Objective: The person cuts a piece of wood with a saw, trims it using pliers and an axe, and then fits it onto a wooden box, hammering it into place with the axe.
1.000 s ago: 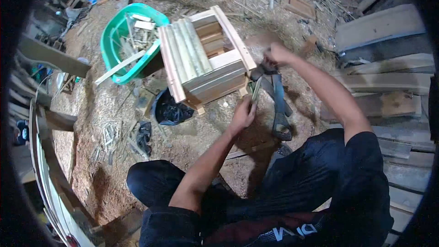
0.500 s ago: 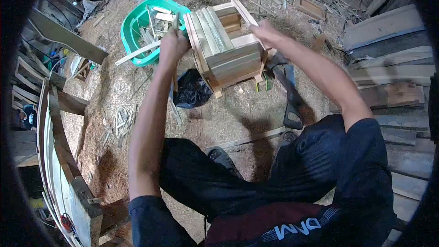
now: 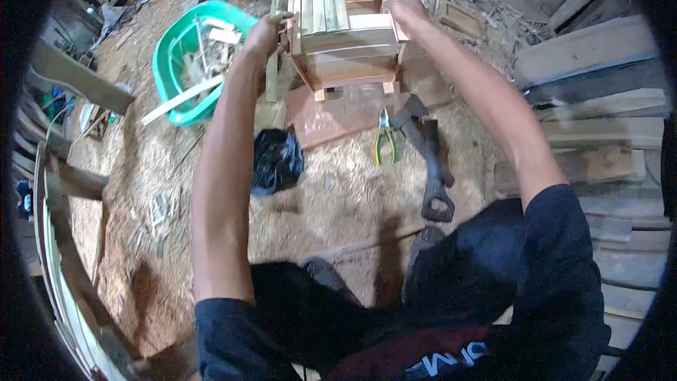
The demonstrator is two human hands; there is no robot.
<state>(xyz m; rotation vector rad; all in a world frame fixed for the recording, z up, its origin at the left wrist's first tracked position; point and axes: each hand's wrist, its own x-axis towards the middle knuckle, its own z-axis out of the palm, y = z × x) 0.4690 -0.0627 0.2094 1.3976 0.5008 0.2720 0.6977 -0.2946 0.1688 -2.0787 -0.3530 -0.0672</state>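
A small wooden cabinet-like piece (image 3: 350, 41) with slats across its top and an opening at its upper right stands at the top centre, its short feet toward me. My left hand (image 3: 265, 37) grips its left side, fingers wrapped round the edge beside an upright wooden strip (image 3: 273, 70). At the right side, my right hand (image 3: 407, 14) is closed on the upper edge of the frame. Beneath the piece lies a flat reddish-brown board (image 3: 331, 116). Pliers with green and yellow handles (image 3: 386, 140) rest just in front of the board.
Left of the piece is a green basin (image 3: 163, 77) with wood scraps. A black plastic bag (image 3: 276, 162) lies nearer me. Right of the pliers are dark tools, one a saw-like handle (image 3: 438, 206). Stacked planks (image 3: 592, 130) line the right, and a curved wooden frame (image 3: 60, 254) the left.
The wooden piece has moved away from me and turned upright, square to my view, with both hands still on it. The board and the whole pliers now show.
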